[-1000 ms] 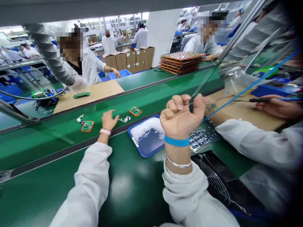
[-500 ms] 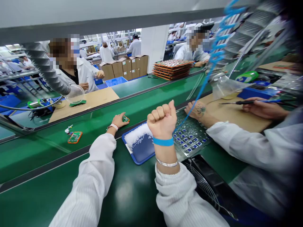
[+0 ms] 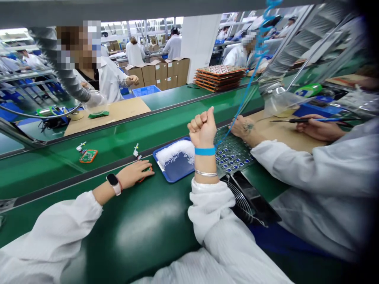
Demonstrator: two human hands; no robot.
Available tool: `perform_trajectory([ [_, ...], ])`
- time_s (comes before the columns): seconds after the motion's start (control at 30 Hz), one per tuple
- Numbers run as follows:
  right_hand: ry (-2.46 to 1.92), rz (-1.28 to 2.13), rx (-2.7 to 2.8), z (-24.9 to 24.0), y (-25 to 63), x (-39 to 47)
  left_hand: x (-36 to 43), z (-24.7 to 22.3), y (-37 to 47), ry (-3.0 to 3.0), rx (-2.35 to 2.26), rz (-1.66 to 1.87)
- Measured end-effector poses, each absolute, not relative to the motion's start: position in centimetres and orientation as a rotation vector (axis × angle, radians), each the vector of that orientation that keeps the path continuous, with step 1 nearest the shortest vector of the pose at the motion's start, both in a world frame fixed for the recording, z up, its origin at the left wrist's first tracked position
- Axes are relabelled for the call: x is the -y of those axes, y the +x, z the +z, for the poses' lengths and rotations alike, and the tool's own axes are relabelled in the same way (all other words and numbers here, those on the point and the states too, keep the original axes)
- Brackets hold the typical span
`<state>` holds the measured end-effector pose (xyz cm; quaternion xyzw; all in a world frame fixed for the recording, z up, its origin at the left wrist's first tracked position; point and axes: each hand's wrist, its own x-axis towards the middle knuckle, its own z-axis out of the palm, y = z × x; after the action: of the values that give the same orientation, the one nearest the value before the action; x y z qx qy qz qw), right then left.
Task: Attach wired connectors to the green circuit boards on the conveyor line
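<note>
My left hand is palm down over the green table, its fingers on an orange-edged circuit board that they partly cover. A white connector stands out just beyond that hand. My right hand is a raised fist with a blue band at the wrist; whether it holds anything small is hidden. Beside it lies a blue tray with small white pieces. Farther left, a second orange-edged board with a white connector rests on the green belt.
At the right, a person's hands hold a pen-like tool above a brown board. A plastic sheet bears small dark-blue parts. Beyond the belt stand stacked orange panels, a blue bin and another person. A blue coiled cord hangs down.
My left hand has brought its board from the belt to the near table and turned palm down. A white connector now shows beyond it. The view has shifted, and my right fist remains raised.
</note>
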<state>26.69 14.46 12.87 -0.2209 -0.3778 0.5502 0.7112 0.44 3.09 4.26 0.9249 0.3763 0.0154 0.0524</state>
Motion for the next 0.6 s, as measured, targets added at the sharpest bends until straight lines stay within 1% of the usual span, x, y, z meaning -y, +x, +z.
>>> perform_trajectory([
  [0.1, -0.825, 0.963, 1.094, 9.4, 27.6, -15.7, 1.0, 3.1, 0.5, 2.763, -1.201, -0.029],
  [0.17, -1.106, 0.776, 1.376, 6.8, 28.1, -15.8, 2.9, 2.9, 0.3, 2.708, -1.241, 0.011],
  [0.27, -1.437, 0.518, 1.850, 3.7, 28.2, -15.1, 4.4, 2.4, 0.0, 2.564, -1.434, 0.299],
  [0.33, -1.521, 0.422, 2.070, 2.3, 28.0, -14.5, 4.7, 1.5, 0.0, 2.408, -1.704, 0.553],
  [0.4, -1.539, 0.382, 2.172, 1.3, 27.7, -14.2, 4.5, 0.4, 0.1, 2.282, -1.902, 0.666],
  [0.5, -1.559, 0.329, 2.211, 0.5, 27.3, -14.2, 4.1, -0.9, 0.2, 2.252, -1.897, 0.631],
  [0.6, -1.595, 0.284, 2.244, 0.0, 27.2, -14.5, 4.0, -1.0, 0.2, 2.245, -1.817, 0.668],
])
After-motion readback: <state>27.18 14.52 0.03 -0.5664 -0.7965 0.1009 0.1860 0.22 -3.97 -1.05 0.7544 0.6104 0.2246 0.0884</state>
